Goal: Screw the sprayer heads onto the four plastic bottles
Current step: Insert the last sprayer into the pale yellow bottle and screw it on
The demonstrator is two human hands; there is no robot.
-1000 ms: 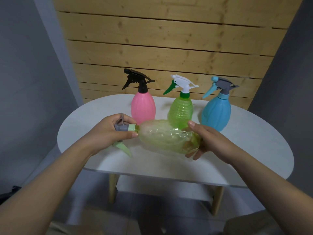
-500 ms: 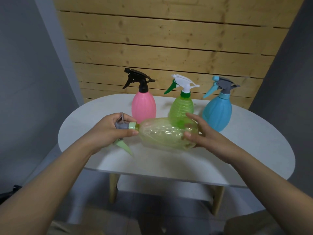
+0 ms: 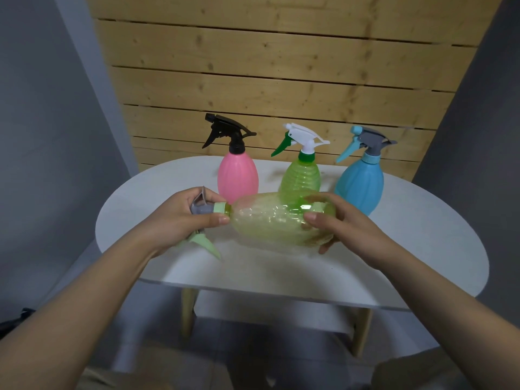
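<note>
A clear yellow-green bottle [image 3: 270, 220] lies sideways in the air above the white table [image 3: 422, 249], neck to the left. My left hand [image 3: 180, 218] grips the grey sprayer head [image 3: 201, 211] with its pale green collar at the neck; its light green trigger [image 3: 206, 244] points down. My right hand [image 3: 337, 226] wraps the bottle's base. Behind stand a pink bottle [image 3: 237, 175] with a black sprayer, a green bottle [image 3: 302, 175] with a white sprayer, and a blue bottle [image 3: 360, 184] with a grey sprayer.
A wall of pale wooden slats [image 3: 267, 80] rises behind the oval table. Grey walls flank both sides. The table's wooden legs [image 3: 188, 308] and the floor show below its front edge.
My right hand has shifted its hold around the bottle's base, fingers moving over the top and back. The bottle has risen slightly. My left hand has kept the sprayer head.
</note>
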